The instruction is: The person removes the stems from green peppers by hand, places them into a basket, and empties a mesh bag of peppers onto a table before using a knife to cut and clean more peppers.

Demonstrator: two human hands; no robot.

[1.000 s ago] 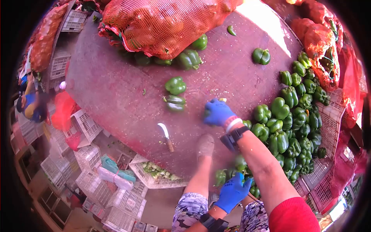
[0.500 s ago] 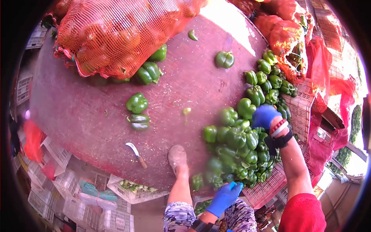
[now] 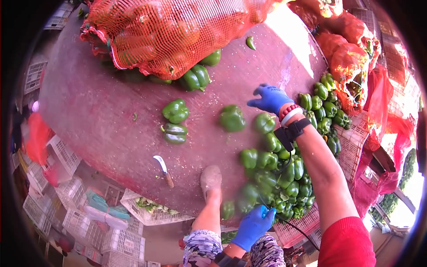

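Gloved hands working over a heap of green peppers

Fingers point(image 3: 260, 91) of the right hand point(image 3: 272, 99) are spreading apart, gripping nothing, hovering above the red-brown platform point(image 3: 98, 111). That hand is wearing a blue glove, with bead bracelets and a black strap at the wrist, and the arm is reaching out from a red sleeve point(image 3: 342, 244). A single green pepper point(image 3: 265, 122) is lying just below and to the left of the palm, apart from it; another loose pepper point(image 3: 232, 118) is sitting a little further left.

Left hand point(image 3: 253, 224), also in a blue glove, is hanging low at the near edge of the pepper pile point(image 3: 284, 178); fingers are curling loosely, and whether they are pinching anything cannot be told. A thin dark cord is running past it.

Pile is spreading from near the right wrist down to a white plastic crate point(image 3: 298, 224) at the platform edge. More peppers point(image 3: 327, 104) are crowding against an orange mesh sack point(image 3: 356, 66) on the right. A big orange net sack point(image 3: 178, 31) is sprawling across the far side, with peppers point(image 3: 195, 78) poking out beneath it. Two peppers point(image 3: 175, 120) are resting mid-platform. A curved knife point(image 3: 163, 170) with a wooden handle is lying near the front edge, well apart from both hands. A shoe point(image 3: 211, 178) is planted on the platform beside the pile.
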